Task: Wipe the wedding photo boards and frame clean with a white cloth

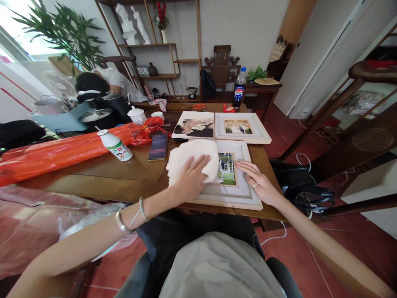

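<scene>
A white fluffy cloth (198, 152) covers the left part of a pale wooden picture frame (229, 203) that lies flat near the table's front edge. My left hand (192, 177) rests on this cloth, palm down, with its fingers spread over it. Right of the cloth, part of a photo (227, 171) with greenery shows inside the frame. At the frame's right side, my right hand (256, 180) has its fingers stretched out flat across the border. Behind it are a second framed photo (240, 126) and a photo panel (195, 125), side by side.
To the left are a phone (157, 146), a white bottle (114, 145) and a long orange plastic-wrapped bundle (68, 145). Scissors (199, 107) and a cola bottle (239, 89) stand farther back. Another person (118, 80) leans over at the back left. Cables and a black bag (307, 188) are on the right.
</scene>
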{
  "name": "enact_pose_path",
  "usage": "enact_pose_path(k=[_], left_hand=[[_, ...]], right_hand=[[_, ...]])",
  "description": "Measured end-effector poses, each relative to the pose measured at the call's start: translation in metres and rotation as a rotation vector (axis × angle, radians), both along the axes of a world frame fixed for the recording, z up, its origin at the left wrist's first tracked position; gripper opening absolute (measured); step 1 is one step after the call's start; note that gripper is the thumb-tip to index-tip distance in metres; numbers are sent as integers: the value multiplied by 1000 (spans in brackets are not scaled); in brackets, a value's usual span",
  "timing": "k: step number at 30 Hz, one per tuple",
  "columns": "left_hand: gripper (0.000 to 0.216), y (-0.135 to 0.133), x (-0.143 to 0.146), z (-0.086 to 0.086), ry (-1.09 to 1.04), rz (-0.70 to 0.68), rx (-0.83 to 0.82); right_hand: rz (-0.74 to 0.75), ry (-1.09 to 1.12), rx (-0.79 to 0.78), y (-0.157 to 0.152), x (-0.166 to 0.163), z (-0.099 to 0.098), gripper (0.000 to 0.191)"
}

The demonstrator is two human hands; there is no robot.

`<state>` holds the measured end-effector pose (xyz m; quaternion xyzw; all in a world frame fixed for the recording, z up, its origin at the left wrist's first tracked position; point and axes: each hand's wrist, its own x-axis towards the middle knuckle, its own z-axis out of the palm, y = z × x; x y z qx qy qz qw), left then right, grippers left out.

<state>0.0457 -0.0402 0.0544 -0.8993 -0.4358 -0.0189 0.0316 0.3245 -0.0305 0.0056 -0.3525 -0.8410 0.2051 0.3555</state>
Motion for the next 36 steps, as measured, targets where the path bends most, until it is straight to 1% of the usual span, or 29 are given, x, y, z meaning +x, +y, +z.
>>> enact_pose_path(k=[2,4,6,8,9,11,14,17,19,20,21,23,26,28,30,32,34,36], left_hand=[[23,32,-5,-1,-8,25,61],[25,56,-6,-2,-8,34,94],[27,67,-3,-1,14,27,93],[28,63,4,0,50,2,76],[29,55,8,2,70,-13,64],[30,29,16,8,110,-42,25],[28,-26,21,23,162,-95,-81],[25,-75,20,37,142,-206,-145],[26,-91,20,38,90,-234,-138],[27,-92,20,35,65,-219,-123],[27,-89,20,31,45,-189,-105],[27,-73,22,19,28,-108,-61],[27,-29,25,1,16,-5,13],[28,4,25,-5,-10,51,57],[29,35,27,-7,-35,88,92],[28,59,30,-5,-45,79,111],[29,72,35,-1,-27,42,103],[31,70,42,4,15,7,66]], right_hand=[[6,7,4,0,0,0,42],[3,11,8,0,-1,1,42],[2,15,8,0,-1,2,42],[7,17,8,0,-1,2,42],[10,19,9,0,-1,1,42],[13,19,4,0,-1,1,42],[8,6,-15,0,-1,0,42],[9,-13,-31,-1,0,1,43],[11,-17,-30,-1,0,1,43],[11,-16,-28,-1,0,1,43],[11,-15,-26,-1,0,1,43],[11,-11,-21,-1,0,1,43],[17,1,-6,0,-1,1,43],[18,6,6,0,-1,1,42],[17,8,11,-1,-1,2,42],[11,9,9,-1,-2,3,42],[3,12,4,-1,-2,3,42],[3,18,4,-1,-2,3,42]])
